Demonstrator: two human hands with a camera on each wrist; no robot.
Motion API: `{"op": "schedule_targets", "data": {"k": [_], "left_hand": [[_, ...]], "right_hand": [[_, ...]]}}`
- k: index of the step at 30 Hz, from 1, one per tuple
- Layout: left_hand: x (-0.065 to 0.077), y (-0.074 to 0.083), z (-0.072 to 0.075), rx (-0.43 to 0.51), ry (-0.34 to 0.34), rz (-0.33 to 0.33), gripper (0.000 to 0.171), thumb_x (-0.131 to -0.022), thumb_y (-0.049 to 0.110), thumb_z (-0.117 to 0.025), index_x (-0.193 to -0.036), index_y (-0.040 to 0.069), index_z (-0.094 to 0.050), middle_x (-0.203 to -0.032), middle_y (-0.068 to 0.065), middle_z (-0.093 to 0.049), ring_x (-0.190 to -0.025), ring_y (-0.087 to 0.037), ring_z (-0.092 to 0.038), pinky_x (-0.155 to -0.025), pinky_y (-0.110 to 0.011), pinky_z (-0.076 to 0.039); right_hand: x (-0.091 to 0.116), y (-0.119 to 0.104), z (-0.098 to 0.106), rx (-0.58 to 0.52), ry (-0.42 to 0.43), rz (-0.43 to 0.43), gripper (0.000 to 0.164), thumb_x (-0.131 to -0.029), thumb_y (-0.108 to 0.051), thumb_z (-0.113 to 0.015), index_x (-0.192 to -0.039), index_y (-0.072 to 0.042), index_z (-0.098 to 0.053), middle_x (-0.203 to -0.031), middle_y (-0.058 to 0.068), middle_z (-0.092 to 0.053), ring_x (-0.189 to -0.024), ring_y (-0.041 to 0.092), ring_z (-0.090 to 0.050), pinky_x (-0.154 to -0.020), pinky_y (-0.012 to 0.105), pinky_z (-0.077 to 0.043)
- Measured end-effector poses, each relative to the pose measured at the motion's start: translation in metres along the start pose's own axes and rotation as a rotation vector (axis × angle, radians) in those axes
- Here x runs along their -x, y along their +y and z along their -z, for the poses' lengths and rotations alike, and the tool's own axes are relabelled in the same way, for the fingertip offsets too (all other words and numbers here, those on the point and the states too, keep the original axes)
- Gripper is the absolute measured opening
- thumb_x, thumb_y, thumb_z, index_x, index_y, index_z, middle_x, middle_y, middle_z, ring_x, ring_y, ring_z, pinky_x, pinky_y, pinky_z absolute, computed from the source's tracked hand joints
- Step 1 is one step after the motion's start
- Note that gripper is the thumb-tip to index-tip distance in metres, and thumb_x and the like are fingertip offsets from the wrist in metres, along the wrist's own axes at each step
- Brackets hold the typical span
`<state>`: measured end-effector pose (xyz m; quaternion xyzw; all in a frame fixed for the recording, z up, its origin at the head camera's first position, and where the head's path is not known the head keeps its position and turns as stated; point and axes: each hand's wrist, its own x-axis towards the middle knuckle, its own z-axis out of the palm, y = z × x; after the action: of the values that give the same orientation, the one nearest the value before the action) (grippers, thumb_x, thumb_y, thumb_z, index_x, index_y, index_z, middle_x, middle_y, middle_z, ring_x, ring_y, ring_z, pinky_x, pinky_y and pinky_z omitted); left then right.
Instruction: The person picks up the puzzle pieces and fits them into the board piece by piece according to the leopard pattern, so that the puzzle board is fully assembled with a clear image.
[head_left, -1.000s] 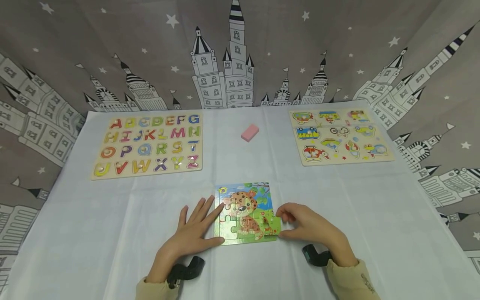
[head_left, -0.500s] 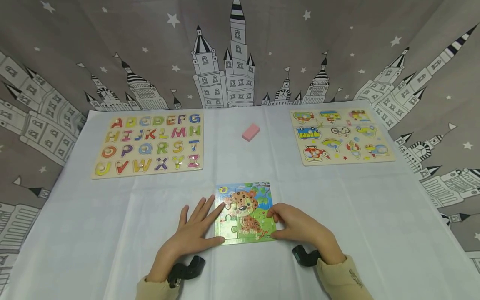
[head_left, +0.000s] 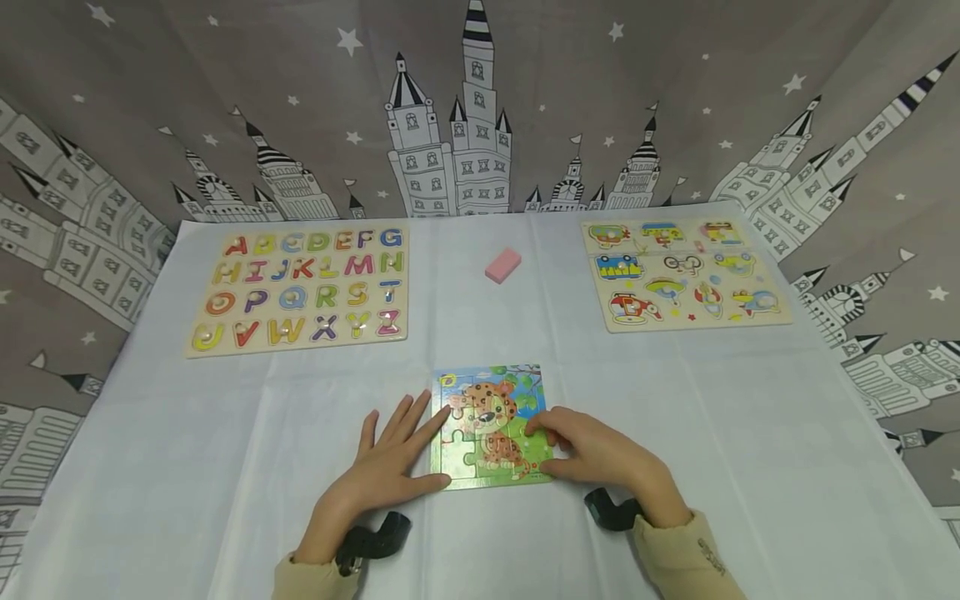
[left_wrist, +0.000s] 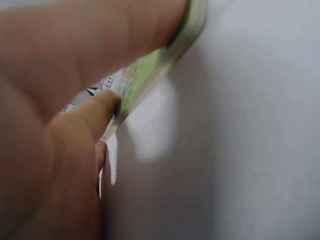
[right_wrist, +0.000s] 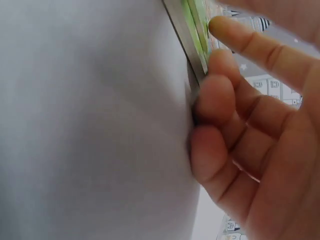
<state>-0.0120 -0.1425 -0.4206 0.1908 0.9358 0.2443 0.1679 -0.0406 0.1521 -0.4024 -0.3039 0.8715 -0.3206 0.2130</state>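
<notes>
A jigsaw puzzle [head_left: 491, 417] with a spotted leopard cub lies in its square board in the middle of the table. My left hand [head_left: 386, 467] lies with fingers spread along the board's left side; thumb and forefinger rest on its edge. In the left wrist view those fingertips touch the rim [left_wrist: 150, 82]. At the lower right corner my right hand [head_left: 592, 450] holds a green puzzle piece [head_left: 536, 454] between thumb and forefinger. The right wrist view shows this piece [right_wrist: 200, 22] lying slightly proud of the board, with the other fingers curled beside it on the cloth.
A wooden alphabet board [head_left: 300, 287] lies at the back left, and a vehicle peg puzzle [head_left: 686, 275] at the back right. Between them is a pink block [head_left: 503, 265]. A white cloth [head_left: 480, 542] covers the table; a grey castle-print curtain [head_left: 570, 75] hangs behind.
My right hand has moved left with the green piece, from overhanging the board's right edge into the lower right corner, and its forefinger has slid further inward. My left hand has stayed put.
</notes>
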Motion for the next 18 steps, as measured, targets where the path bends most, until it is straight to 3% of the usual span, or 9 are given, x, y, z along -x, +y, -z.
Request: {"op": "schedule_targets", "data": {"k": [11,18], "left_hand": [[0.0005,-0.0031,-0.0020,0.001,0.023,-0.019,0.082,-0.078,0.056,-0.058,-0.144,0.021,-0.025,-0.151,-0.008,-0.007,-0.136,-0.029,0.000,-0.099,-0.058,0.010],[0.0010,-0.0057,-0.0011,-0.017,0.026,-0.026,0.082,-0.079,0.056,-0.057,-0.145,0.021,-0.023,-0.151,-0.008,-0.005,-0.136,-0.028,0.002,-0.099,-0.057,0.011]], "right_hand": [[-0.0057,-0.0005,-0.0030,-0.001,0.015,-0.056,0.037,-0.073,-0.016,-0.073,-0.107,-0.013,-0.059,-0.076,-0.002,-0.046,-0.070,0.011,-0.042,-0.058,0.025,-0.037],[-0.0081,0.0018,-0.0032,-0.033,0.021,-0.043,0.037,-0.071,-0.014,-0.073,-0.106,-0.013,-0.059,-0.075,-0.001,-0.046,-0.069,0.010,-0.041,-0.058,0.024,-0.037]]}}
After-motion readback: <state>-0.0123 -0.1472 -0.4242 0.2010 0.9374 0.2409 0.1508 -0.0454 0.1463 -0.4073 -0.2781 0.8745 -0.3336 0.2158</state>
